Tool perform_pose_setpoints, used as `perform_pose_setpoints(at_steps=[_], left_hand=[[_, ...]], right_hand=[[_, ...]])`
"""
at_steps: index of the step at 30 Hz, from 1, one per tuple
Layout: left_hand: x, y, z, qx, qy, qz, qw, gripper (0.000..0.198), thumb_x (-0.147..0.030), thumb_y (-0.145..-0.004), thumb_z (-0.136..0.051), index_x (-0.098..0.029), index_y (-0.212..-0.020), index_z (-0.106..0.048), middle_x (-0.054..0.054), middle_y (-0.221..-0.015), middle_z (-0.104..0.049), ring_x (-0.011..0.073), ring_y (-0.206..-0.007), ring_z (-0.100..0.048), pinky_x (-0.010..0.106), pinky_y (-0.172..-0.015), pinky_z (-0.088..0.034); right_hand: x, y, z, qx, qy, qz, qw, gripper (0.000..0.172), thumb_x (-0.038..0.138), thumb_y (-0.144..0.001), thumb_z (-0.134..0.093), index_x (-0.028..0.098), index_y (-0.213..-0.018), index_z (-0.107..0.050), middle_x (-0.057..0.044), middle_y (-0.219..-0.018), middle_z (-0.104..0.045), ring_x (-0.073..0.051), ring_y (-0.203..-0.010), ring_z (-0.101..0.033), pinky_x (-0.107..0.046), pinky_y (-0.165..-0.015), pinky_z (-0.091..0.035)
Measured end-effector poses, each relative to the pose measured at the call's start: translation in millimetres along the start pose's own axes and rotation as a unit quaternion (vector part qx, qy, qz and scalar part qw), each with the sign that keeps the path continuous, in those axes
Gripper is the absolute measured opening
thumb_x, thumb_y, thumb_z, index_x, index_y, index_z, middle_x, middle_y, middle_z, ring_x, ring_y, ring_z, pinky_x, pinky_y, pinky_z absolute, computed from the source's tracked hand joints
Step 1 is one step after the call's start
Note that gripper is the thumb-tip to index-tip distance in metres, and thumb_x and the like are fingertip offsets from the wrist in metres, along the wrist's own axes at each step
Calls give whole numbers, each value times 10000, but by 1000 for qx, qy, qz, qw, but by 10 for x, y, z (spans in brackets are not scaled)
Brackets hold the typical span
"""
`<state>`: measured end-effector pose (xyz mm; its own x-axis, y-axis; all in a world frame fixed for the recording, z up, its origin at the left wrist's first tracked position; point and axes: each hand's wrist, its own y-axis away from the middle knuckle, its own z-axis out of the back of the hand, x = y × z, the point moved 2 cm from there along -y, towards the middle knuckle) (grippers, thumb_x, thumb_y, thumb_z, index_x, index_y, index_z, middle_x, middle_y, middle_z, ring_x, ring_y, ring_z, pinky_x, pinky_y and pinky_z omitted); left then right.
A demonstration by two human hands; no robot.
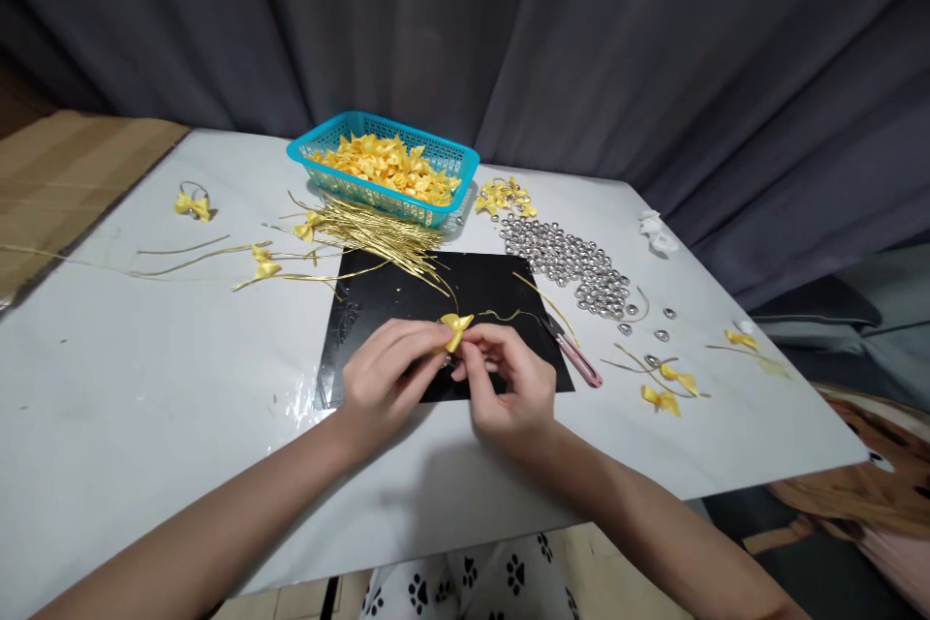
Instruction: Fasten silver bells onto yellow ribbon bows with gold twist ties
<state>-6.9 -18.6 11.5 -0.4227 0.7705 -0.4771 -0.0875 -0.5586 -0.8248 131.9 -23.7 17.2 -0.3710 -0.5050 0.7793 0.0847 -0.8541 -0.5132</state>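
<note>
Between my two hands, above a black mat (pixel 465 286), is a small yellow ribbon bow (pixel 456 329). My left hand (pixel 388 373) pinches the bow from its left side. On the other side, my right hand (pixel 509 378) is closed with thumb and fingertips pressed together at the bow's lower right edge. A small silvery piece shows just below the bow, partly covered by the fingers. A thin gold strand rises behind the bow. Close to my right hand lies a pair of pink-handled snips (pixel 577 354).
A blue basket (pixel 305 153) of yellow bows stands at the back, with gold ties (pixel 378 232) before it. Silver beads (pixel 567 262) spread to the right. Loose bows (pixel 661 399) and wires lie at both sides. Cardboard (pixel 79 174) is at the left; a grey curtain hangs behind.
</note>
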Motion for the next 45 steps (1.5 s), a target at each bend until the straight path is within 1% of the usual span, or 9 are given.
perform_pose_setpoints(at_steps=[8, 16, 19, 22, 28, 32, 39, 42, 45], left_hand=[[-26, 16, 25, 2, -46, -84, 995, 248, -48, -797, -586, -173, -1007, -628, 62, -878, -685, 132, -772, -631, 247, -666, -540], [-43, -18, 53, 5, -73, -98, 993, 308, -70, -796, -585, -209, -1070, -600, 51, -869, -707, 151, -767, -658, 262, -653, -559], [-15, -21, 38, 5, -88, -102, 991, 296, -72, -786, -593, -206, -1049, -600, 47, -838, -712, 157, -743, -663, 273, -657, -560], [28, 5, 16, 10, -103, -110, 988, 285, -66, -777, -602, -196, -1030, -606, 47, -822, -712, 157, -737, -661, 275, -661, -560], [86, 72, -9, 43, -96, -144, 984, 316, -42, -745, -632, -156, -1039, -616, 80, -900, -713, 179, -834, -650, 292, -693, -568], [99, 72, -10, 80, -78, -153, 982, 340, -44, -758, -617, -138, -1084, -604, 98, -926, -713, 189, -872, -646, 300, -698, -575], [120, 117, -28, 115, -52, -157, 979, 381, -57, -770, -613, -125, -1144, -582, 106, -969, -705, 194, -918, -638, 305, -728, -573], [124, 121, -37, 121, -38, -148, 981, 368, -67, -789, -592, -148, -1147, -581, 93, -964, -703, 183, -910, -639, 299, -732, -567], [117, 106, -65, 162, -25, -145, 976, 303, -70, -819, -543, -142, -1110, -588, 102, -956, -697, 184, -896, -636, 302, -719, -562]], right_hand=[[17, 36, -54, 7, -169, -105, 980, 33, 195, -858, -495, 187, -887, -508, -3, -708, -625, -78, -502, -615, -185, -505, -547], [14, -34, -21, 37, -197, -136, 970, 68, 245, -830, -544, 192, -865, -519, -5, -677, -634, -105, -547, -629, -236, -573, -566], [22, -109, 62, 25, -132, -100, 986, 142, 216, -804, -569, 200, -941, -536, -57, -863, -658, -147, -791, -650, -287, -715, -560], [42, -186, 133, 29, -77, -38, 996, 131, 193, -803, -569, 200, -933, -585, -92, -1006, -624, -187, -970, -595, -346, -814, -521], [46, -308, 199, 77, -45, 0, 996, 98, 169, -781, -629, 199, -875, -635, -63, -956, -599, -157, -896, -593, -295, -731, -514], [31, -384, 280, 160, -11, 35, 986, 64, 169, -815, -607, 204, -854, -645, -41, -906, -587, -134, -826, -580, -266, -669, -497], [33, -440, 348, 283, 84, 133, 946, 77, 159, -898, -472, 185, -885, -544, -58, -927, -573, -163, -887, -512, -328, -793, -444], [49, -403, 301, 279, 93, 137, 946, 106, 135, -912, -401, 189, -856, -473, -61, -891, -541, -169, -867, -480, -321, -765, -436], [74, -358, 262, 210, 51, 124, 968, 125, 118, -908, -368, 197, -834, -431, -50, -858, -504, -166, -864, -475, -323, -770, -433]])
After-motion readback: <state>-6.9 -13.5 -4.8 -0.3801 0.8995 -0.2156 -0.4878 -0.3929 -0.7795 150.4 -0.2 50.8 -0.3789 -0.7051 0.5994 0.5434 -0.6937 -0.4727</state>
